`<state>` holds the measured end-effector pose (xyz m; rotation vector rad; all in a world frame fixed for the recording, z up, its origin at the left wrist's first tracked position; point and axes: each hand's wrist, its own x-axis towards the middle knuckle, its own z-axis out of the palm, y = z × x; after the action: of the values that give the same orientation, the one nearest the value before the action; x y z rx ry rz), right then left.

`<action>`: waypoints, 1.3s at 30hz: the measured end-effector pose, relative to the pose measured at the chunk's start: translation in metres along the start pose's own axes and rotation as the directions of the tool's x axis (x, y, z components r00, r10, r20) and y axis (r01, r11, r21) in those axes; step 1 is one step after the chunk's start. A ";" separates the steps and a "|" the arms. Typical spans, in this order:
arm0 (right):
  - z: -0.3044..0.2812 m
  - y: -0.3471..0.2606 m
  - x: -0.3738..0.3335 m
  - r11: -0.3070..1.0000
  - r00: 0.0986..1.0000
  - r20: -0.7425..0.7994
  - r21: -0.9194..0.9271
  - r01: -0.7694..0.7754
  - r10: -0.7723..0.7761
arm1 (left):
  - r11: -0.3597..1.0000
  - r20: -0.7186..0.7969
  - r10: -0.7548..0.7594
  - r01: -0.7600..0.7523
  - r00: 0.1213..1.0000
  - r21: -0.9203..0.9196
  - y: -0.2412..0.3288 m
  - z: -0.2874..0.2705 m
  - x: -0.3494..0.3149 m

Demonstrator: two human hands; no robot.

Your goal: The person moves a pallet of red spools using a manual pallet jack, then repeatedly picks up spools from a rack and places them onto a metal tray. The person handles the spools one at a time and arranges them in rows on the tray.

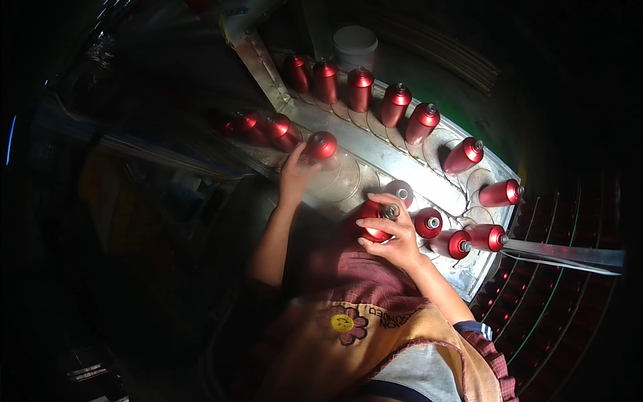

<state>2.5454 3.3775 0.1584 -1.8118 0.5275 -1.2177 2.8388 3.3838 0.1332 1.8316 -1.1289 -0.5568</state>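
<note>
My right hand is wrapped round a shiny red bottle with a silvery neck, close in front of my apron. My left hand reaches to the near side of the conveyor. Its fingers close on another red bottle, which stands on the conveyor; part of the grip is dim and blurred. Just beyond my right hand stands a bottle in shade. To its right are more red bottles, the nearest being one with its neck toward me.
Several red bottles, among them one, line the conveyor's far side on round plates. A white bucket stands behind them. A metal bar juts out at the right, above dark racks with red items. The left side is very dark.
</note>
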 end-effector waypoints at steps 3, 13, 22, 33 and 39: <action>0.006 0.016 -0.004 0.995 0.999 -0.033 -0.093 -0.045 0.042 | 0.943 -0.004 0.190 -0.181 0.982 0.279 -0.012 0.044 0.023; -0.034 0.071 -0.067 0.898 0.970 -0.194 -0.385 -0.214 0.148 | 0.965 0.071 0.240 -0.245 0.968 0.088 0.033 0.131 -0.042; -0.115 0.044 -0.138 0.777 0.924 -0.251 -0.502 -0.380 0.290 | 0.946 -0.565 -0.072 -0.124 0.822 -0.301 -0.011 -0.011 -0.031; -0.231 0.001 -0.180 0.834 0.799 -0.540 -0.287 -0.470 0.265 | 0.725 -0.464 -0.661 0.661 0.590 -0.194 -0.116 0.055 0.032; -0.249 -0.003 -0.169 0.943 0.881 -0.343 0.051 -0.328 0.325 | 0.664 0.031 -0.355 0.276 0.934 -0.695 -0.046 0.077 -0.092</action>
<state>2.2496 3.3972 0.1088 -1.4395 0.9989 -1.2993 2.7594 3.4383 0.0480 1.3528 -0.4054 -0.9286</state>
